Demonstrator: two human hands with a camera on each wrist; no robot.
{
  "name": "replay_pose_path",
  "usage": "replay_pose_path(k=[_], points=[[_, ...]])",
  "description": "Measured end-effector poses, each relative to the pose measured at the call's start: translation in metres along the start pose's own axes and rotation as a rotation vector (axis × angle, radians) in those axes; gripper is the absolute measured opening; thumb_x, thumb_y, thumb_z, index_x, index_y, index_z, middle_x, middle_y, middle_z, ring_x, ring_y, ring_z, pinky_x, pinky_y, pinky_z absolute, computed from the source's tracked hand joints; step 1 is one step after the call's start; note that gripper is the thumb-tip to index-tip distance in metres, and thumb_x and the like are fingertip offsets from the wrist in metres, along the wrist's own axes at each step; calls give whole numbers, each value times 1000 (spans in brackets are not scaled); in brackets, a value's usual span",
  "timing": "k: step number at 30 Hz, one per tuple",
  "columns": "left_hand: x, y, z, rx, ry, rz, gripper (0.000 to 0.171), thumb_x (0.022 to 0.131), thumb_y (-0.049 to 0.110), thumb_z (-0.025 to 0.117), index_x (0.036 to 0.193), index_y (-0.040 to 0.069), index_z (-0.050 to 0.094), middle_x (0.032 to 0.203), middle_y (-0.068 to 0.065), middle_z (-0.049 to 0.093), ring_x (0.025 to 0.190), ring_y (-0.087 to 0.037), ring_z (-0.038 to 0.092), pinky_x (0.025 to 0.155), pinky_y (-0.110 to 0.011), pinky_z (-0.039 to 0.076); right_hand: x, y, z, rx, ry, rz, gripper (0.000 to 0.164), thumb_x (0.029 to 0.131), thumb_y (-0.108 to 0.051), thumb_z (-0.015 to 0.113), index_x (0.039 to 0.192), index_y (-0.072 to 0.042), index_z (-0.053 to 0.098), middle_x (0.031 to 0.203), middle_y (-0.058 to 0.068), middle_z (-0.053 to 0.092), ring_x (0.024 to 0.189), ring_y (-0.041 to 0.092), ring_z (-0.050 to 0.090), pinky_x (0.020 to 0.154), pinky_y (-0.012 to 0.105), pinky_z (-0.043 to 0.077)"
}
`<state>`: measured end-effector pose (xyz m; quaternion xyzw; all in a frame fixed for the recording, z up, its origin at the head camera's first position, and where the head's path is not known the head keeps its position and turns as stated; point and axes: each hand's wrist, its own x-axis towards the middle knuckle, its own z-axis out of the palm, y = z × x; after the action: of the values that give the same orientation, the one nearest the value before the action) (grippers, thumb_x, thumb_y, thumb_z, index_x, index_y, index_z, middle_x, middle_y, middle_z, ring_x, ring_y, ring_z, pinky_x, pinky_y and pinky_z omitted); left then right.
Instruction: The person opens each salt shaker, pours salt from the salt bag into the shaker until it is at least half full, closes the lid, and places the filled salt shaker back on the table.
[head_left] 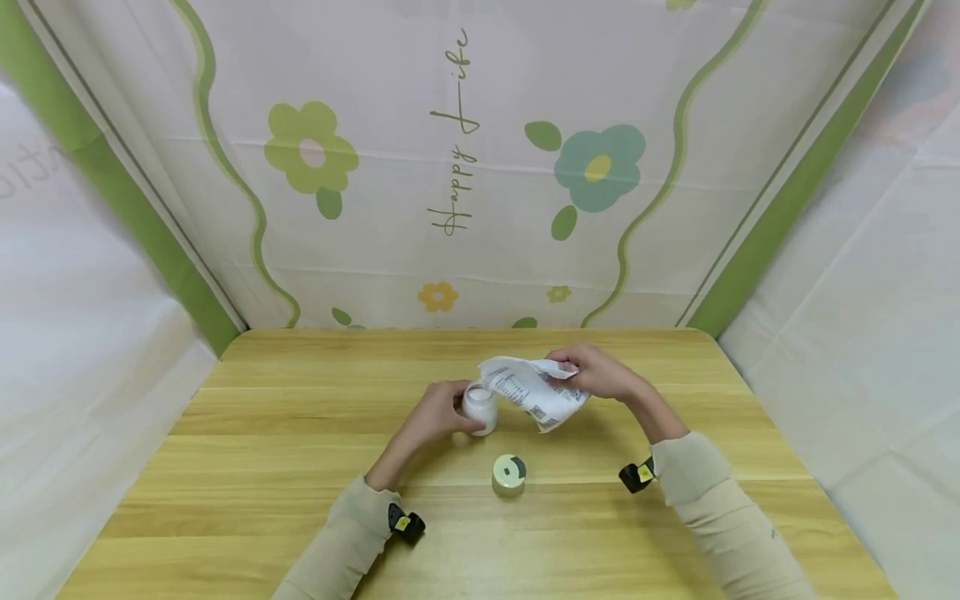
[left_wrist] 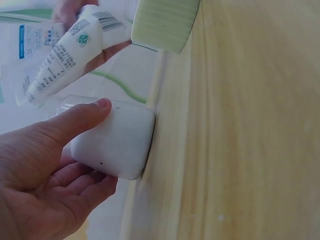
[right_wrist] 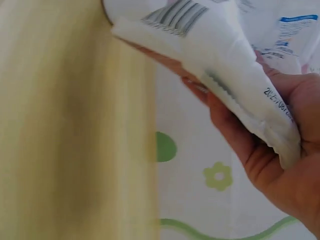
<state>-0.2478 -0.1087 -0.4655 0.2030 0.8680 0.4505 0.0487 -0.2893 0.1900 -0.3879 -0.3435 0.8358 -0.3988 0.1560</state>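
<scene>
My left hand (head_left: 441,412) grips a small clear jar (head_left: 480,408) by its side, thumb in front and fingers behind. White contents fill much of the jar, which stands on the table in the left wrist view. With my right hand (head_left: 600,372) I hold a white printed plastic bag (head_left: 536,390), tilted so its open end lies at the jar's mouth. Barcode and dark lettering show on the bag (left_wrist: 70,55) in the left wrist view. A pale green round lid (head_left: 509,475) with a dark grey patch sits on the table nearer to me than the jar.
The wooden table (head_left: 300,467) reaches back to a white curtain (head_left: 375,250) printed with flowers and lettering. White fabric sides with green edges stand left and right. A black wrist camera (head_left: 407,525) is strapped at my left sleeve, another (head_left: 636,477) at my right.
</scene>
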Motion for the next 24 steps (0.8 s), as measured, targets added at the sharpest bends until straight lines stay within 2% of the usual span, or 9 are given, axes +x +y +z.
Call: replay_pose_path(k=[6,11,16,24], points=[[0,1,1,-15,2,-6,54,73,14,89,122,3,68,112,-11,73,101,-22,68,90,-38,56,-13,26,16,206,193,79,14,93,1,61,105,0,68,97,12,66,77,15,65,67,29,56],[0,2,1,-20,4,-23,56,73,15,89,123,4,67,114,-12,72,103,-24,68,92,-40,55,-23,41,23,298,328,97,14,92,4,62,105,6,66,91,2,66,76,12,65,67,27,56],[0,2,1,-8,0,-26,55,73,17,89,122,5,68,112,-10,72,102,-22,68,92,-38,55,-31,51,28,323,442,98,12,92,4,64,102,10,64,87,-7,65,74,7,61,65,24,53],[-1,1,1,-3,8,-39,56,72,16,90,122,6,68,112,-10,72,102,-22,67,92,-41,54,-35,61,33,289,519,74,20,89,7,64,107,16,64,89,-21,66,81,2,58,72,18,49]])
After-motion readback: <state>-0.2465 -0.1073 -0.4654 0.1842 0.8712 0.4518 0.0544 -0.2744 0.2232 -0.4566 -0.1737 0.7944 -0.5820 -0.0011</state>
